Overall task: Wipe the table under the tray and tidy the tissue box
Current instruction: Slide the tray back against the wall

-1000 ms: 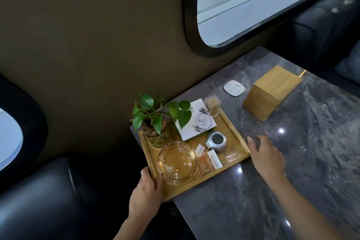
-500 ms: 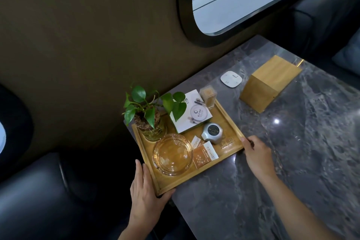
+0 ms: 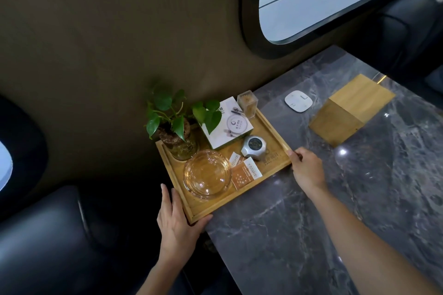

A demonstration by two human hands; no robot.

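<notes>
A wooden tray (image 3: 271, 124) lies at the near left corner of the grey marble table (image 3: 299, 223), its left part past the table edge. On it stand a potted plant (image 3: 178, 127), a glass bowl (image 3: 207, 176), a white box (image 3: 227, 126), a silver round device (image 3: 254, 147), paper sachets (image 3: 245, 172) and a small clear container (image 3: 248, 103). My left hand (image 3: 178, 223) grips the tray's near left corner. My right hand (image 3: 306, 170) holds its right rim. A wooden tissue box (image 3: 350, 109) sits further right on the table.
A white flat pad (image 3: 298, 102) lies on the table between tray and tissue box. A brown wall with a rounded window (image 3: 323, 2) runs behind. Dark leather seats (image 3: 48, 235) are at lower left and far right.
Both hands have closed onto the tray: the left moved to its near corner, the right to its right rim. The tray looks to have shifted a little left off the table.
</notes>
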